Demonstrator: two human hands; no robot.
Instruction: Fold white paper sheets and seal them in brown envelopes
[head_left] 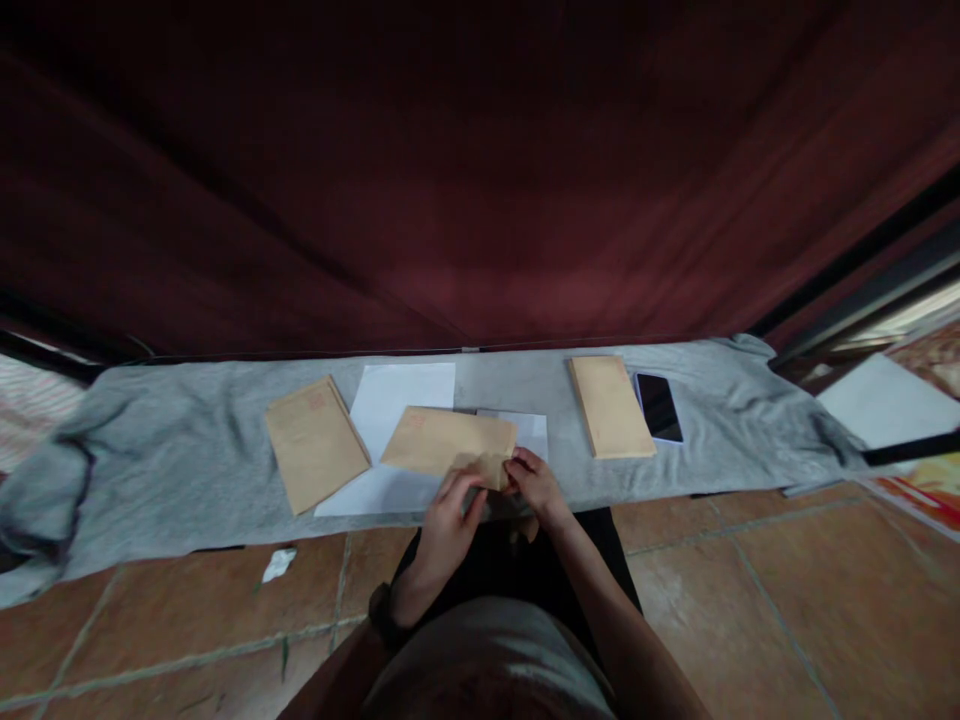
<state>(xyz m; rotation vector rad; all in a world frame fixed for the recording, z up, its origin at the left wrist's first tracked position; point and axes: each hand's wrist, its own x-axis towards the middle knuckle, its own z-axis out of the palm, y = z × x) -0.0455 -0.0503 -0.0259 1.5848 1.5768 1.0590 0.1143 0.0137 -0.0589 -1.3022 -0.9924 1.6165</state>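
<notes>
A tan envelope (442, 440) lies tilted on the grey cloth (187, 470) in front of me. My left hand (446, 525) and my right hand (534, 482) both pinch its near right corner, where the flap is. The fingers of both hands are closed on the paper. Beneath the envelope are a large white sheet (397, 400) and a smaller folded white sheet (529, 432).
A second tan envelope (315, 442) lies to the left, and a stack of tan envelopes (609, 405) to the right beside a dark phone (658, 406). A dark red curtain (480, 170) hangs behind. A paper scrap (279, 564) lies on the tiled floor.
</notes>
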